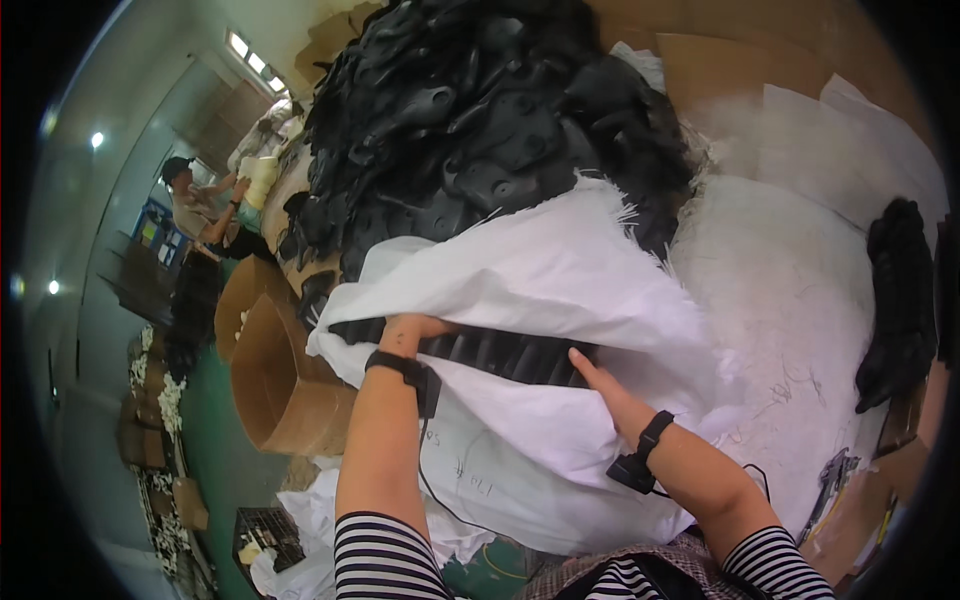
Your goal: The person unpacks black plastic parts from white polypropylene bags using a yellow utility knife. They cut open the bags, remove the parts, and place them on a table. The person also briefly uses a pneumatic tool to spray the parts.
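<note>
A white woven sack (540, 255) with frayed edges lies in front of me, its mouth spread wide. Inside the opening shows a row of ribbed black molded parts (500, 352), packed side by side. My left hand (420, 326) reaches into the mouth at the left part of the row, under the upper flap, with most of its fingers hidden. At the row's right end my right hand (606, 388) grips the parts, its thumb laid against them and its other fingers hidden by sack and parts. A black band with a small device sits on each wrist.
A big heap of black molded parts (500, 130) rises behind the sack. Open cardboard boxes (290, 390) stand at left, beyond which a person (205, 210) works. More white sacking (790, 290) and a black bundle (895, 305) lie at right. A dark crate (268, 540) stands lower left.
</note>
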Available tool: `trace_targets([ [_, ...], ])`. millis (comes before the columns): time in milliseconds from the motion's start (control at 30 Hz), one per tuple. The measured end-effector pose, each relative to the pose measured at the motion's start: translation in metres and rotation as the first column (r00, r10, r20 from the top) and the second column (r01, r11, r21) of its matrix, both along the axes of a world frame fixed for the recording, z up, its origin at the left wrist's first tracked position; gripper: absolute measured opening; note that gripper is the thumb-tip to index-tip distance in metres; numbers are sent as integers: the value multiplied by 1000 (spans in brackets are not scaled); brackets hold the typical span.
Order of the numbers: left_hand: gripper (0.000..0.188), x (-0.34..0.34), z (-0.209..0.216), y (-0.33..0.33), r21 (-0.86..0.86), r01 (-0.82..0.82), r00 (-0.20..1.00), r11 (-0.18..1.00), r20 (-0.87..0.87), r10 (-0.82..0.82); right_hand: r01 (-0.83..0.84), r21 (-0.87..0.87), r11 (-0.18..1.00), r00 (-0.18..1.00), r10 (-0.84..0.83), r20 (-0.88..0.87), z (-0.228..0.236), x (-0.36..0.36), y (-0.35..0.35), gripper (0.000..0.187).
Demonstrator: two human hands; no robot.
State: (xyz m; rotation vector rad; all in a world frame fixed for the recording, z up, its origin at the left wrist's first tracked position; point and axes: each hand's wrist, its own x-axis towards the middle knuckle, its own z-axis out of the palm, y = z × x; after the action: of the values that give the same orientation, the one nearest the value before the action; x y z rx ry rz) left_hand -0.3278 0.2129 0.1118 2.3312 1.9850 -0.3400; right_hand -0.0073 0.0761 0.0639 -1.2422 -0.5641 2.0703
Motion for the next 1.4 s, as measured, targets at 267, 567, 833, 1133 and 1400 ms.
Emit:
trace_targets([
  [267,83,79,70,-80,242,-97,990,965,-81,119,236,-55,970,937,-242,-253,-33,-15,-15,83],
  [567,57,137,105,-160,326,5,997,946,77,-32,328,73,942,929,-308,-203,18,64,-75,79],
  [833,65,197,78,-197,229,102,946,968,278,-166,359,56,932,932,-355,-66,36,149,-154,70],
  [1133,81,224,38,-109,-239,-79,995,968,-69,65,473,-289,832,799,-543,-256,-25,137,-148,65],
  [1400,82,236,39,-136,-25,42,999,999,-6,-42,505,-288,814,674,-580,-457,-54,130,-139,73],
])
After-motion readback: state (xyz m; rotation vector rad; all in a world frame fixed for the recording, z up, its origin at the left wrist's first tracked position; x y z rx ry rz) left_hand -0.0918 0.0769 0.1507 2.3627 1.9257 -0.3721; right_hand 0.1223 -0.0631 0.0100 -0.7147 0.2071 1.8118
